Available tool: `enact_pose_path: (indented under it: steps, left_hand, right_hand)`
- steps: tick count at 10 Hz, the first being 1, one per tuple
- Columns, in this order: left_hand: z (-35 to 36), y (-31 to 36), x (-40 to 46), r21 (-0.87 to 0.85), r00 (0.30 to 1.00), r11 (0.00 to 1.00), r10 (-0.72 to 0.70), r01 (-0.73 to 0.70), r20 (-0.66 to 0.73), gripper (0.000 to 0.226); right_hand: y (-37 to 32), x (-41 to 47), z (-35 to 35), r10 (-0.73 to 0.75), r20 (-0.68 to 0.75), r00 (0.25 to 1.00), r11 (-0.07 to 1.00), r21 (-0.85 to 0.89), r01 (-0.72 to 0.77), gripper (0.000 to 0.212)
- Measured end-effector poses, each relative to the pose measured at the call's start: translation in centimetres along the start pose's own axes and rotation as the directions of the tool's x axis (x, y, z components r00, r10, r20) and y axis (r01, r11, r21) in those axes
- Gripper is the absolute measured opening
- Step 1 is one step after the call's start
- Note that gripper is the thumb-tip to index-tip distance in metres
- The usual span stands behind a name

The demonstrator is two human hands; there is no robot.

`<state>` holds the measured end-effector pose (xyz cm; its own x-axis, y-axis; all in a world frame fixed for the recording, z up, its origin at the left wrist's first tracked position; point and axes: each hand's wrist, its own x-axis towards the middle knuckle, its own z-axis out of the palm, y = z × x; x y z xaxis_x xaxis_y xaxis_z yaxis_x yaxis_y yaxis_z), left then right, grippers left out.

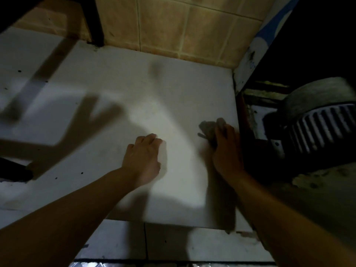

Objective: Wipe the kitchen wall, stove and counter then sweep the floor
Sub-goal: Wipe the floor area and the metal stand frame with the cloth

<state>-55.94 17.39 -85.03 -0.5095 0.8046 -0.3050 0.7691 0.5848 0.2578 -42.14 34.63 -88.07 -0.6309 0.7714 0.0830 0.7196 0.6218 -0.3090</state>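
A white counter (119, 93) fills most of the view, dimly lit and crossed by shadows. My right hand (226, 149) grips a crumpled grey rag (209, 127) and holds it down on the counter near its right edge. My left hand (143, 158) rests on the counter's middle with its fingers curled under, holding nothing. Behind the counter rises the tan tiled wall (173, 27).
A dark slatted object (323, 124) with a rounded grey top sits to the right, past the counter's edge. A black post (95, 20) stands at the back left against the wall. White tiles (123, 241) face the counter's front below its near edge.
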Motion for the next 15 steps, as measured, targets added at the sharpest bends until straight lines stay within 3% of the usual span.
enact_pose_path:
  steps: [1,2,3,4,5,6,7,8,9,10,11,12,13,14,15]
  left_hand:
    - [0.5,1.0,-0.1,0.006,0.999,0.999,0.045,-0.045,-0.004,0.065]
    - [1.1,1.8,-0.7,0.044,0.997,0.996,0.083,-0.083,0.003,0.065]
    - [1.3,2.0,-1.4,0.088,0.993,0.989,0.115,-0.116,0.017,0.065]
    - [1.3,2.0,-2.3,0.130,0.987,0.978,0.158,-0.162,0.036,0.066]
    - [1.3,1.7,-3.4,0.146,0.983,0.972,0.182,-0.185,0.033,0.066]
    - [1.6,1.2,-4.3,0.121,0.981,0.974,0.194,-0.193,0.005,0.065]
    - [1.7,0.2,-5.0,0.110,0.988,0.983,0.152,-0.150,-0.013,0.069]
    - [1.3,-1.1,-5.7,0.108,0.992,0.988,0.119,-0.115,-0.029,0.074]
    - [0.9,-2.4,-6.6,0.078,0.997,0.995,0.060,-0.056,-0.048,0.077]
    - [1.0,-3.4,-7.5,0.044,0.998,0.999,0.004,-0.002,-0.062,0.077]
    - [1.1,-4.7,-8.4,0.019,0.998,0.999,-0.032,0.033,-0.056,0.077]
    - [0.9,-6.2,-9.2,-0.004,0.994,0.995,-0.101,0.101,-0.037,0.081]
    - [0.6,-7.3,-9.9,-0.011,0.988,0.988,-0.156,0.156,-0.013,0.084]
    - [0.4,-8.3,-10.5,-0.028,0.984,0.984,-0.177,0.176,-0.027,0.076]
    - [0.4,-9.4,-11.3,-0.061,0.981,0.981,-0.189,0.186,-0.050,0.075]
  right_hand:
    - [-1.4,-4.4,0.5,-0.079,0.095,0.992,0.997,0.033,0.076,0.058]
    - [-0.9,-7.9,0.2,-0.257,0.118,0.959,0.966,0.017,0.257,0.063]
    - [1.0,-6.3,-0.8,-0.137,0.122,0.983,0.991,0.019,0.136,0.058]
    - [0.3,-6.3,-0.5,0.146,0.059,0.988,0.989,0.004,-0.146,0.064]
    - [-1.2,-9.7,1.1,-0.048,0.075,0.996,0.998,0.049,0.045,0.050]
    - [-2.8,-12.8,1.1,-0.274,-0.001,0.962,0.960,0.051,0.274,0.053]
    - [-1.9,-9.5,0.9,-0.323,0.031,0.946,0.944,0.072,0.321,0.048]
    - [-1.8,-5.8,1.2,-0.008,-0.036,0.999,0.996,0.089,0.011,0.046]
    - [-5.5,-8.2,1.9,-0.163,-0.030,0.986,0.959,0.229,0.166,0.033]
    - [-8.4,-12.9,3.4,-0.440,0.134,0.888,0.884,0.235,0.403,0.037]
    - [-8.7,-11.7,3.4,-0.474,0.066,0.878,0.853,0.282,0.439,0.046]
    - [-7.9,-5.9,3.9,-0.299,-0.017,0.954,0.943,0.146,0.298,0.036]
    - [-10.0,-5.3,4.0,-0.194,-0.066,0.979,0.947,0.246,0.205,0.035]
    - [-13.2,-10.2,5.0,-0.432,0.029,0.901,0.866,0.294,0.405,0.038]
    - [-14.3,-11.3,5.5,-0.648,0.055,0.760,0.753,0.197,0.628,0.030]
